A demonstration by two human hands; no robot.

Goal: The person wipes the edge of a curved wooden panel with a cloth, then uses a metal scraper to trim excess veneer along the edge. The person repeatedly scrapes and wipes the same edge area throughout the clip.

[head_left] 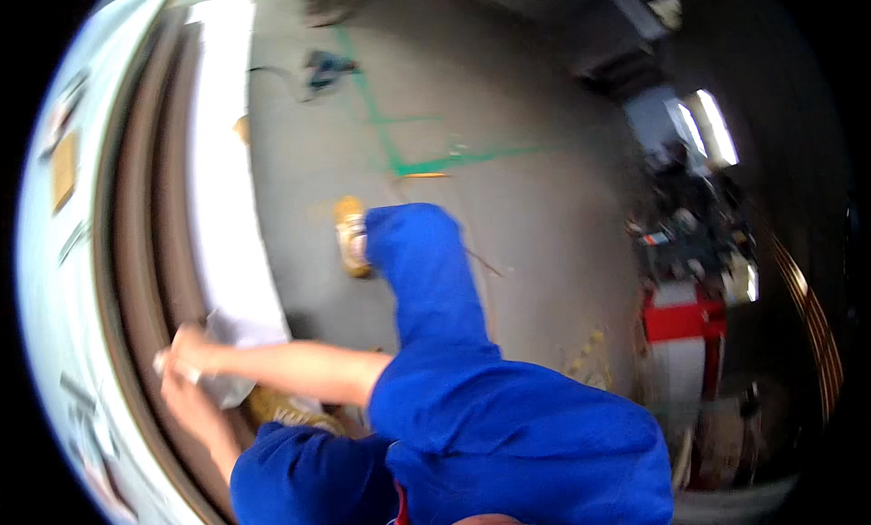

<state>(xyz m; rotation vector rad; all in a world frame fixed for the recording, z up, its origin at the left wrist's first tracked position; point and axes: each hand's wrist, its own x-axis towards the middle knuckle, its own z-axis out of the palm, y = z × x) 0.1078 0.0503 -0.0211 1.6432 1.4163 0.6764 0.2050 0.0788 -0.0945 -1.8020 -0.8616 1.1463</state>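
Note:
At the lower left my right hand (192,353) and my left hand (177,389) are close together on the long brown profiled strips (172,162). Their fingers are curled around something small and whitish, too blurred to name. A long white sheet (224,144) runs beside the strips, with crumpled translucent wrapping just under my right hand. A pale board (77,280) with small objects and a yellow block (65,171) lies along the far left.
Grey floor with green tape lines (397,166) spreads ahead. A dark power tool (325,71) with a cable lies there. My blue-trousered leg and yellow shoe (349,235) are in the middle. Red-and-white equipment (680,316), blurred clutter and long copper-coloured bars (803,307) stand at right.

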